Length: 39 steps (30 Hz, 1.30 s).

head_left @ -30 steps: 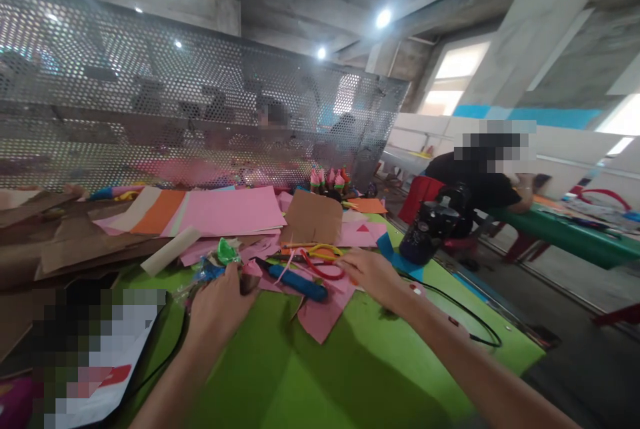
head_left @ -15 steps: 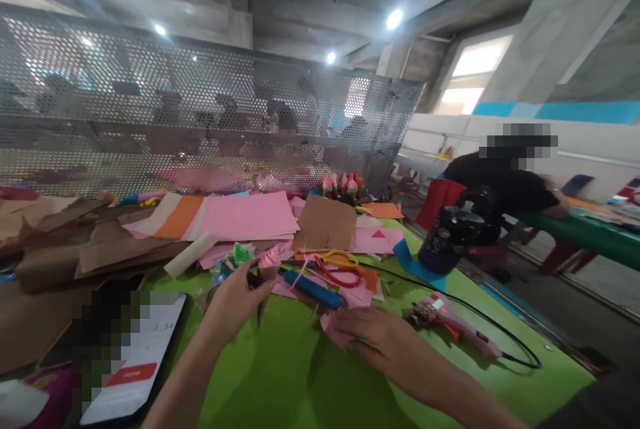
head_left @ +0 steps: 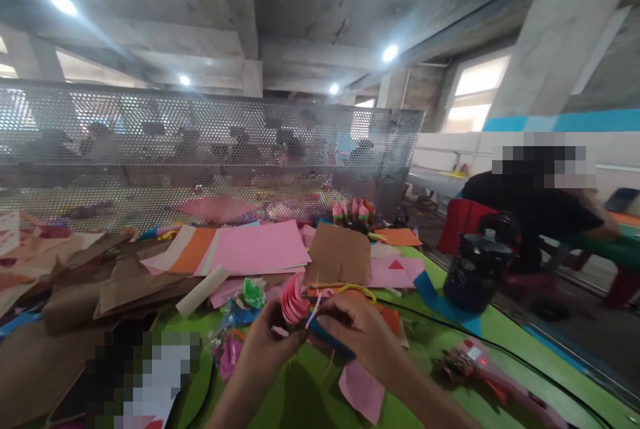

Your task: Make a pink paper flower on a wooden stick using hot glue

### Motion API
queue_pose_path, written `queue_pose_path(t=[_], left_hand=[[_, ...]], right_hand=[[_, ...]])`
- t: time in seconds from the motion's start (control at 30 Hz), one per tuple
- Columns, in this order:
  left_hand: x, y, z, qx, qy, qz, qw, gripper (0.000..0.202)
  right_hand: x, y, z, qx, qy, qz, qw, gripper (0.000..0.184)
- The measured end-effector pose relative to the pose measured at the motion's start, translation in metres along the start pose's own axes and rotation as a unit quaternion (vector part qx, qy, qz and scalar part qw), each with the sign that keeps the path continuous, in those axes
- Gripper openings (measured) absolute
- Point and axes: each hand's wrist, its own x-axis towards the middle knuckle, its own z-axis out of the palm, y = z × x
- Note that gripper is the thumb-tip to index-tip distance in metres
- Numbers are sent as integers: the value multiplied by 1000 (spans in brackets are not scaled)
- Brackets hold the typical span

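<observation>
My left hand [head_left: 260, 349] is closed around a pink ridged paper ice cream [head_left: 294, 299]; its lower part is hidden by my fingers. Beside it, my right hand [head_left: 360, 329] pinches a thin pink strip [head_left: 314, 310] against or very near the ice cream's side. Under my right hand lies a blue-handled tool [head_left: 330, 337], partly covered. A loose piece of pink paper [head_left: 363, 389] rests on the green tabletop below that hand. Crumpled green paper [head_left: 254, 292] sits just left of the ice cream.
At right lies a pink glue gun [head_left: 500, 382] with a black cord, near a dark jug [head_left: 477, 272]. Pink sheets [head_left: 260, 247] and brown cardboard [head_left: 340, 255] cover the back. Several finished paper ice creams [head_left: 363, 211] stand behind. A phone [head_left: 155, 382] lies left; a person sits at right.
My right hand has left the pink paper on the table and come up beside the ice cream, now pinching a strip. My left hand has tilted the ice cream. The view has shifted upward.
</observation>
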Motion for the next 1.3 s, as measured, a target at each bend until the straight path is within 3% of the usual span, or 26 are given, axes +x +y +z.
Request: queue_pose_path(t=[0.1,0.2,0.47,0.63,0.7,0.8,0.9,1.0,1.1,1.23,1.3], left_hand=[[0,-3,3,2,-2,1,1000,33],[-3,1,5,40,-3,1,999,33],[-12,14,13,149,38,31,988,21],[-15,11,19,86,53,-10,995,21],[-16,12,19,115,58,-48,991,26],[-20,15,14,216,60,-101,969,28],[-30,19,7,352,66,-131,925,22],[-42,21,2,470,44,-128,872,24],[-47,24,-4,519,34,-124,845,34],[-30,31,-24,546,62,-111,828,40],[-15,34,-38,562,90,-89,817,28]], right_hand=[[0,6,10,110,6,28,993,29],[-1,10,13,148,20,28,988,29],[-8,9,6,81,29,-7,996,19],[-8,14,-3,1,32,-29,999,17],[-8,15,-8,-24,25,-36,999,18],[-9,15,-14,-43,22,-47,998,19],[-12,13,-16,-62,20,-69,995,18],[-15,11,-16,-82,20,-89,992,16],[-16,9,-15,-82,15,-99,992,15],[-16,7,-16,-85,26,-106,990,15],[-16,6,-18,-94,35,-110,989,15]])
